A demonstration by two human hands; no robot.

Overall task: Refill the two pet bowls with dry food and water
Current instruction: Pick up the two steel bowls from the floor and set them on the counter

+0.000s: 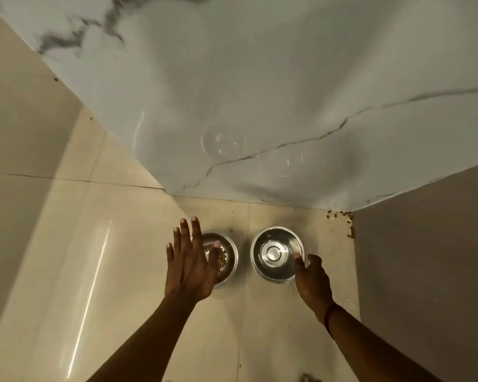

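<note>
So at this point both steel bowls sat side by side on the tiled floor (pixel 66 244), close to the marble wall (pixel 260 92) in a corner. The left bowl (pixel 228 250) had some brown kibble (pixel 222 260) in it, though the left hand (pixel 189 264) hovered flat and open right over it, fingers spread and holding nothing, so I couldn't tell how full it was. The right bowl (pixel 276 252) looked shiny inside; whether there was water in it, honestly couldn't say. The right hand (pixel 312 279) was at its near rim, fingers curled and touching the edge. A few stray bits (pixel 342 216) lay in the corner. My guess: food was done or nearly, water unclear.
</note>
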